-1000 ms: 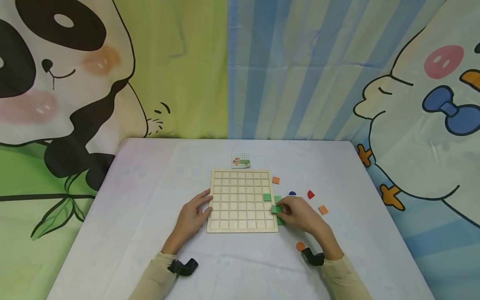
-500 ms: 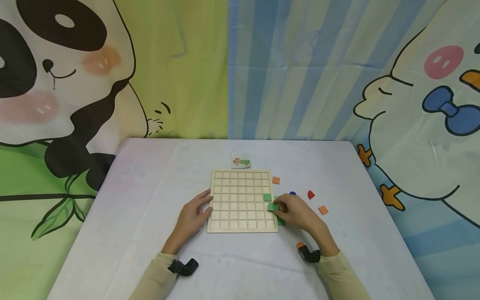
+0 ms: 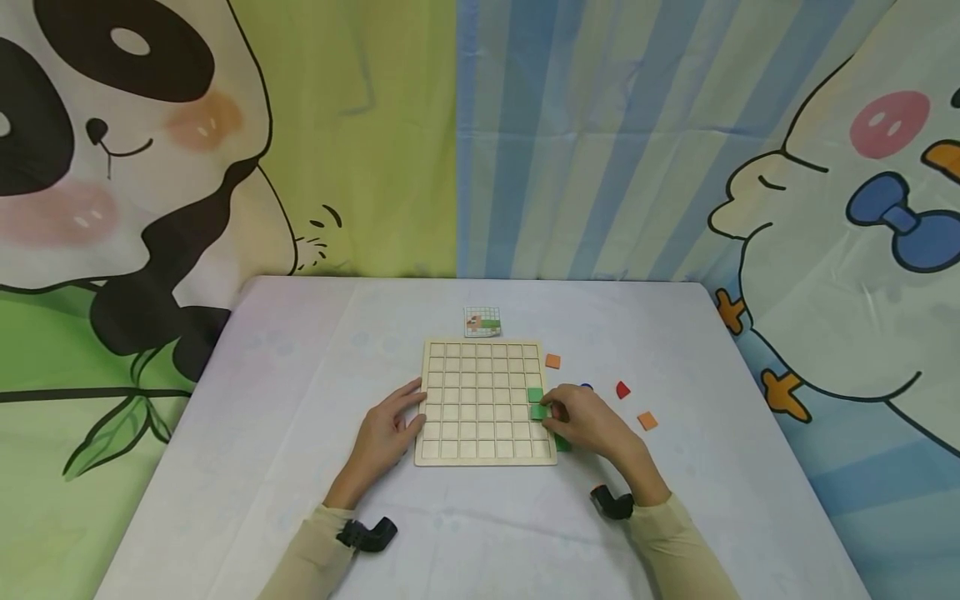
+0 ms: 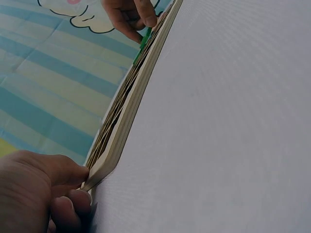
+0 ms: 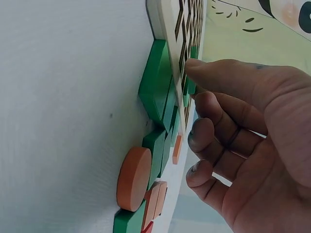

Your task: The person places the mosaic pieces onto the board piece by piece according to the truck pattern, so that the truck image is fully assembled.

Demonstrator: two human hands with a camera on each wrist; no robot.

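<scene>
A pale wooden grid board [image 3: 474,412] lies mid-table, its cells outlined by thin raised lines. My left hand [image 3: 384,429] holds its left edge, thumb and fingertips at the rim; in the left wrist view the fingers [image 4: 73,206] curl against the wood. Between thumb and index finger, my right hand [image 3: 592,421] pinches a green square tile [image 3: 537,412], low over a cell in the board's rightmost column. Directly behind it, a second green tile [image 3: 535,394] sits in its cell. The remaining right-hand fingers [image 5: 201,133] are bent and hold nothing.
Beside the board's right edge, green pieces [image 5: 155,82] lie partly under my right hand. Orange squares [image 3: 552,361], a red piece [image 3: 622,389] and a blue piece [image 3: 587,386] are scattered nearby. An orange disc [image 5: 136,179] lies nearer me. Behind the board is a picture card [image 3: 482,322].
My right hand has carried the green tile leftward and slightly back, from the board's right rim to the cell in front of the seated green tile. The left hand stays put.
</scene>
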